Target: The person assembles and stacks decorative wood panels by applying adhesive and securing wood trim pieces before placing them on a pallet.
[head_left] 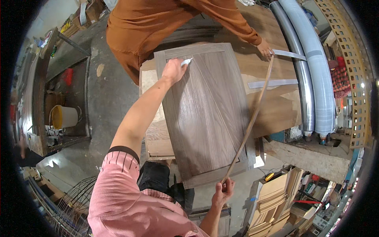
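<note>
A grey wood-grain framed panel, like a cabinet door, lies on a stack in front of me. My left hand is closed around a small white nozzle bottle, its tip over the panel's far part. Near the panel's close right corner, my right hand pinches the end of a long thin wooden strip. That strip slants along the panel's right side. Its far end reaches the hand of a person in brown clothing, beside a pale flat strip; which of these that hand grips I cannot tell.
A second pale strip lies on the brown board to the right. Beyond stand wrapped rolls and a perforated metal upright. At left is a metal rack with a bucket. Stacked wood pieces stand at lower right.
</note>
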Available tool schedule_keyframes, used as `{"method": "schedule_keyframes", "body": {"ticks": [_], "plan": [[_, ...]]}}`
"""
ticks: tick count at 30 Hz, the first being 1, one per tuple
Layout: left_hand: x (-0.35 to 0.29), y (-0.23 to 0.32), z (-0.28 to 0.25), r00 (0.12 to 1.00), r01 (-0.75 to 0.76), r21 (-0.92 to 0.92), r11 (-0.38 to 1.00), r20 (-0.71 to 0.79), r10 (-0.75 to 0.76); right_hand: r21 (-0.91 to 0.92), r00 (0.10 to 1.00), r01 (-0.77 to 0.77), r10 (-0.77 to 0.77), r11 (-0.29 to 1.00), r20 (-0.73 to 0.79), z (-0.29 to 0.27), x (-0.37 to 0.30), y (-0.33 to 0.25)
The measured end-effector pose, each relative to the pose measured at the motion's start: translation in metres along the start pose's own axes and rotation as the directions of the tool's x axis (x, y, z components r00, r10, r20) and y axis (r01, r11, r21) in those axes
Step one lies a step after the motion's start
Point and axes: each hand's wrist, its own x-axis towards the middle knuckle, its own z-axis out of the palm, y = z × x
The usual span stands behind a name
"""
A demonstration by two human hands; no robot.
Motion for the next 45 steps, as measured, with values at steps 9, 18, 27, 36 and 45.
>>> {"method": "schedule_keyframes", "body": {"ticks": [9, 18, 27, 36, 45], "plan": [[0.002, 0.015, 0.006, 0.993, 0.112, 0.021, 0.994, 0.033, -0.112, -0.083, 0.999, 0.036, -0.037, 0.996, -0.005, -0.003, -0.009, 0.001], [-0.004, 0.02, 0.001, 0.992, 0.123, -0.014, 0.992, 0.02, -0.123, -0.152, 0.998, -0.06, 0.057, 0.987, -0.023, -0.006, -0.016, -0.01], [-0.033, 0.008, 0.01, 0.986, 0.15, -0.098, 0.984, -0.054, -0.156, -0.061, 1.0, 0.027, -0.026, 0.998, 0.01, -0.009, -0.029, -0.002], [-0.205, 0.041, -0.01, 0.949, 0.297, -0.661, 0.689, 0.125, -0.289, -0.064, 0.999, 0.012, -0.01, 0.998, 0.041, -0.05, -0.047, 0.018], [-0.384, 0.068, -0.034, 0.875, 0.124, -0.322, 0.939, 0.482, 0.049, -0.072, 0.999, -0.009, 0.006, 0.997, -0.036, -0.09, -0.073, 0.051]]}}
